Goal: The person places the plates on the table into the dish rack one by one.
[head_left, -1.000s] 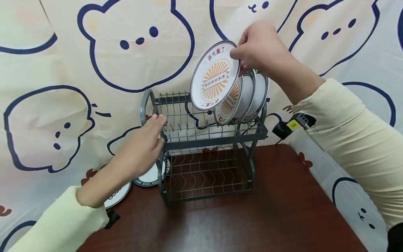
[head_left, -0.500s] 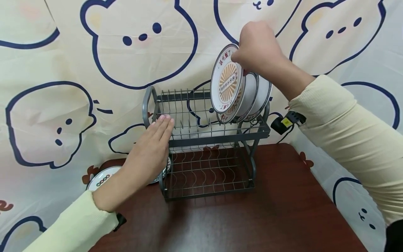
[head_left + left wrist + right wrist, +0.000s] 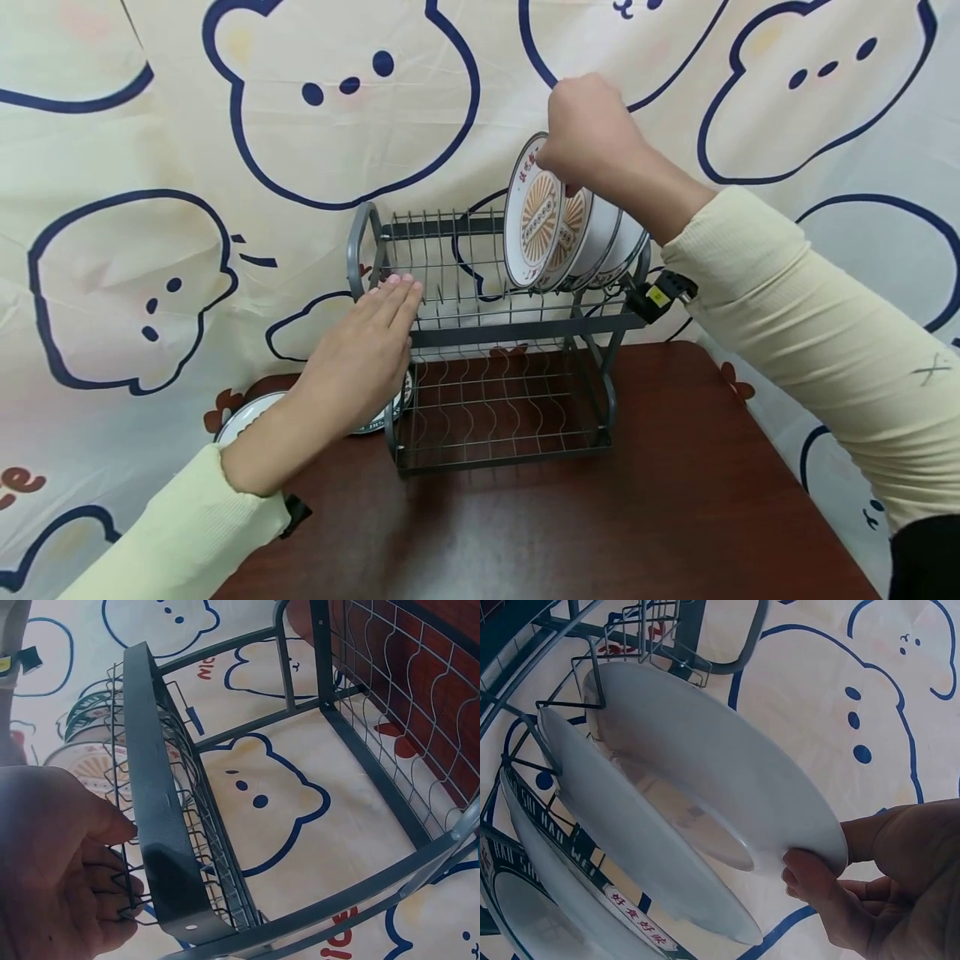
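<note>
Right hand (image 3: 588,133) up at the top tier of the grey wire dish rack (image 3: 491,333), fingers and thumb pinching the upper rim of a sunburst-patterned plate (image 3: 532,208). Plate stands on edge in the upper tier's slots, tilted slightly, face toward the left end of the rack; it is the leftmost of a close row, with more plates (image 3: 600,237) just behind it to the right, nearly touching. Right wrist view shows the pinch close up: fingertips (image 3: 810,881) curled over the white rim of the plate (image 3: 705,765), thumb on the far side, further plates (image 3: 615,847) ranked beside it in the wire slots. Left hand (image 3: 352,362) lies flat against the rack's left end, fingers straight and together, tips at the upper tier's rail; nothing held. Left wrist view has the same hand (image 3: 56,862) against the curved grey end frame (image 3: 161,825), fingertips touching the wires (how hard it presses, cannot tell). Lower tier of the rack is bare wire. Rack stands on a dark red-brown table (image 3: 600,525). Two more plates (image 3: 247,417) lie flat on the table left of the rack, partly hidden by the left forearm. Backdrop: cream cloth with blue-outlined bears (image 3: 337,100).
</note>
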`<state>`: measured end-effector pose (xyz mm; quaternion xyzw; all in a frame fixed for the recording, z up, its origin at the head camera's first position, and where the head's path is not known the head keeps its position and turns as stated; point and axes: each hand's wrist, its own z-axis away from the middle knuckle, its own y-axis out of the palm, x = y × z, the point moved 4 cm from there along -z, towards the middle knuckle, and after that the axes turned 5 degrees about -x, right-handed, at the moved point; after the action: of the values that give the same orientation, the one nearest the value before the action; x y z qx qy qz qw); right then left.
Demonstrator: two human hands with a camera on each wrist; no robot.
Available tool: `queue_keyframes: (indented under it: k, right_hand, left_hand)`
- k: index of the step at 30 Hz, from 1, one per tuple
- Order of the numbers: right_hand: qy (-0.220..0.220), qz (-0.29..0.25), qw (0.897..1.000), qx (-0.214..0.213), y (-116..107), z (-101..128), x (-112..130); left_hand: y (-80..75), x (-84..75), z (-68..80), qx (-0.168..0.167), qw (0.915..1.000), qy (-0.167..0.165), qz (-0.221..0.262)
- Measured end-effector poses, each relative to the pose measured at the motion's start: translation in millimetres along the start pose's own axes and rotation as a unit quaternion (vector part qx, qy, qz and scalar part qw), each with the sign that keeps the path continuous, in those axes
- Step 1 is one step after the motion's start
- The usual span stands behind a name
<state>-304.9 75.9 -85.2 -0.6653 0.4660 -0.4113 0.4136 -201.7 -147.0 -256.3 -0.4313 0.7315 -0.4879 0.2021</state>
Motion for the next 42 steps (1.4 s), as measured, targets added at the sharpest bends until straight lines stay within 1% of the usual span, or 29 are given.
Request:
queue_keyframes:
  k: [8, 14, 16, 22, 31, 38, 42]
  right_hand:
    - [-0.001, 0.019, 1.000, 0.021, 12.8, -3.9, 4.3]
    - [0.015, -0.003, 1.000, 0.027, 17.9, -4.5, 2.2]
    - [0.017, -0.002, 1.000, 0.027, 18.7, -4.9, 0.6]
    - [0.024, 0.012, 0.999, 0.027, 18.7, -7.3, -3.6]
    - [0.018, 0.035, 0.999, 0.027, 14.5, -9.1, -3.7]
    - [0.020, 0.036, 0.999, 0.033, 15.0, -9.1, -4.0]
    - [0.015, 0.045, 0.999, 0.023, 15.8, -7.4, -6.7]
  left_hand:
    - [1.3, -1.1, -0.7, 0.014, 0.9999, -0.008, 0.002]
    - [2.5, -2.8, -1.6, 0.021, 0.9997, -0.009, 0.002]
    - [2.3, -3.2, -1.9, 0.022, 0.9997, -0.007, -0.001]
    - [2.0, -4.0, -3.0, 0.025, 0.9997, -0.008, -0.002]
    - [-0.5, -2.9, -1.8, 0.033, 0.9993, -0.018, -0.002]
    - [-1.3, -3.0, -1.1, 0.033, 0.9993, -0.018, -0.003]
    - [-1.3, -2.4, -0.9, 0.034, 0.9993, -0.018, 0.003]
